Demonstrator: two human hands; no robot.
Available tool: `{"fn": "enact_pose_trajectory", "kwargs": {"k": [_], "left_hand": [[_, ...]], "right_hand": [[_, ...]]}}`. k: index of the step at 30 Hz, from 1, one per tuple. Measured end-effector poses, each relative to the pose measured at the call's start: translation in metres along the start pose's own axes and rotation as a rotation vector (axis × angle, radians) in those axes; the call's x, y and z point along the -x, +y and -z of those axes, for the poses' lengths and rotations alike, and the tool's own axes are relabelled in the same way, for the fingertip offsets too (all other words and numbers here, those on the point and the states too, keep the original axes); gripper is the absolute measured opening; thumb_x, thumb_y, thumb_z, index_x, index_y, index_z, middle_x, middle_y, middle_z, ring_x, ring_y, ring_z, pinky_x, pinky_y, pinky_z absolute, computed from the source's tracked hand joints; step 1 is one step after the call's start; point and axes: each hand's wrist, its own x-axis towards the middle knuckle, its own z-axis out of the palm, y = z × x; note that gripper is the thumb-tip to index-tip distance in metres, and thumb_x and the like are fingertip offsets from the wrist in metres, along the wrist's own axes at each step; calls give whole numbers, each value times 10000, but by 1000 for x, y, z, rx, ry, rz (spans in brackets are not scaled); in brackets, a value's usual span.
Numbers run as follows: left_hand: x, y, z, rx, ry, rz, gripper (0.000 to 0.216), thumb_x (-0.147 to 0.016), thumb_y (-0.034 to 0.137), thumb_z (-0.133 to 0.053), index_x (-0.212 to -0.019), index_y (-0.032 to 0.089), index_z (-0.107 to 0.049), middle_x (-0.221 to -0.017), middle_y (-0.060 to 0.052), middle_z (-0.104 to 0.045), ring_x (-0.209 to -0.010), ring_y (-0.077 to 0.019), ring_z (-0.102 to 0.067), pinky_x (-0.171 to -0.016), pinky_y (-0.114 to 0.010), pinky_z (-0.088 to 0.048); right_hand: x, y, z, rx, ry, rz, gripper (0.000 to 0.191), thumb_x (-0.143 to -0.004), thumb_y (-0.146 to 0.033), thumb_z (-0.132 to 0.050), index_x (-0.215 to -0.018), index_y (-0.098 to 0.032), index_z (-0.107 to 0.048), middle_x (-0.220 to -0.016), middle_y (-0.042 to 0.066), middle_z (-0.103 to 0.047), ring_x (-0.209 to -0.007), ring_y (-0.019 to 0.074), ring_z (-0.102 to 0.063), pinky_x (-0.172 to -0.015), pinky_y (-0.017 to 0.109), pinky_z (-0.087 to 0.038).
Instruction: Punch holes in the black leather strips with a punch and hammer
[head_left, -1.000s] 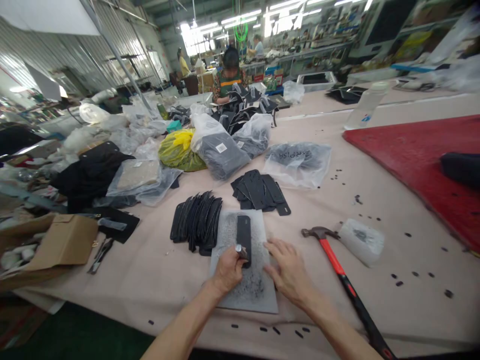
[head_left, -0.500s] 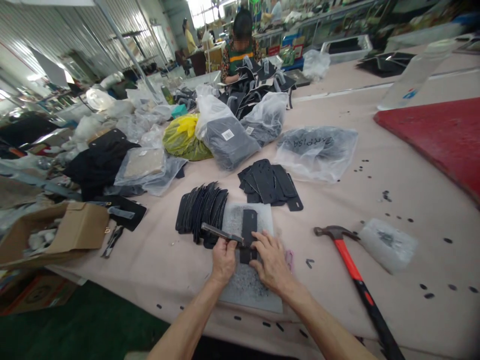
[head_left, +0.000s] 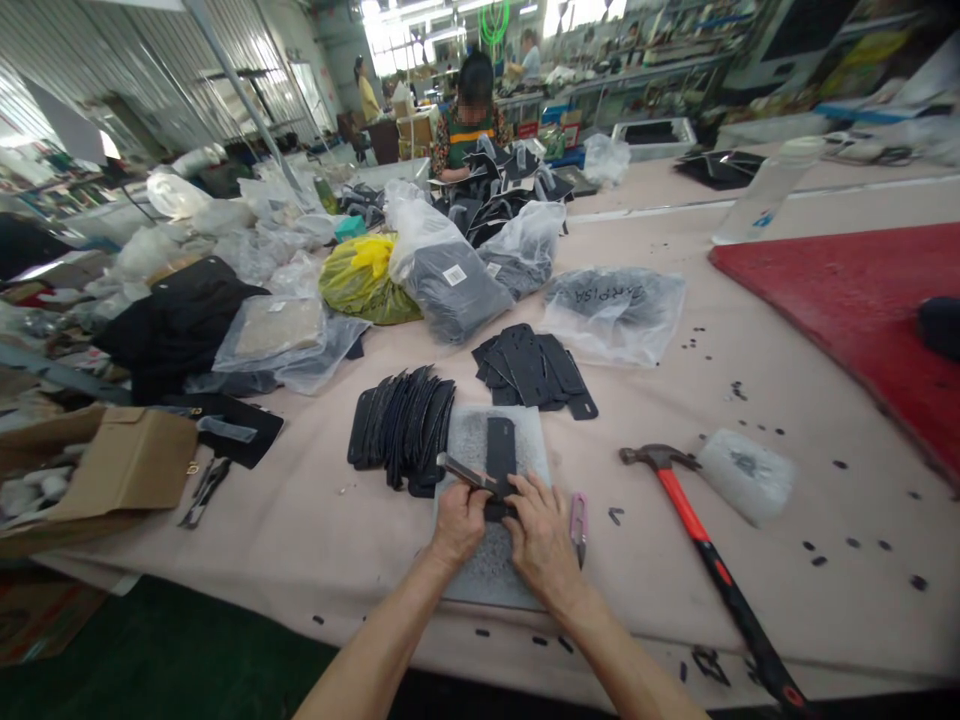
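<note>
My left hand (head_left: 459,522) is closed around a metal punch (head_left: 466,472), a slim steel tool lying at a slant. Its tip end reaches over a dark strap piece (head_left: 501,445) with rounded corners and a small slot near its far end. My right hand (head_left: 541,530) rests on the strap piece from the right, fingers stretched out and touching it close to the punch tip. Beneath both lies a scuffed pale board (head_left: 495,570). To the left stands a row of similar dark pieces (head_left: 405,420); beyond the board, more lie in a loose pile (head_left: 529,365).
On the right lie a claw hammer (head_left: 694,520), a whitish block (head_left: 746,475) and pink thread snips (head_left: 579,520). A red board (head_left: 847,290) is farther right. Filled plastic bags (head_left: 450,285) stand behind; a cardboard box (head_left: 142,460) is left. A co-worker (head_left: 472,120) sits across.
The view has shifted a little, showing more of the snips and hammer handle. My left hand with the punch has moved slightly toward the right hand; both stay at the strap piece.
</note>
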Motion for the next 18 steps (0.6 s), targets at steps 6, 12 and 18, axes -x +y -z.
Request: {"fn": "enact_pose_trajectory", "kwargs": {"k": [6,12,18], "left_hand": [[1,-7,-2,-7,-31,-27,243,-879,207,-451,-954,150,-675,-944,-96,-732,-916,-219,-686,-842,-342,-544],[0,-9,-3,15,-5,-17,235,-861,197,-470,-966,151,-675,-925,-90,-738,-896,-224,-695,-828,-344,-549],[1,-11,-2,48,-32,-12,226,-847,187,-480,-945,149,-680,-926,-94,-736,-914,-233,-688,-848,-358,-544]], "right_hand": [[-3,1,-10,-39,60,-44,153,-806,-97,-500,-878,-203,-584,-1325,93,-557,-1308,307,-396,-1061,567,-270],[26,-2,-2,-89,98,47,176,-890,-134,-428,-858,-223,-576,-1060,59,-654,-1059,231,-573,-1057,553,-306],[137,46,32,-60,113,-139,182,-858,-284,-538,-988,-326,-658,-893,32,-712,-840,254,-673,-734,403,-559]]}}
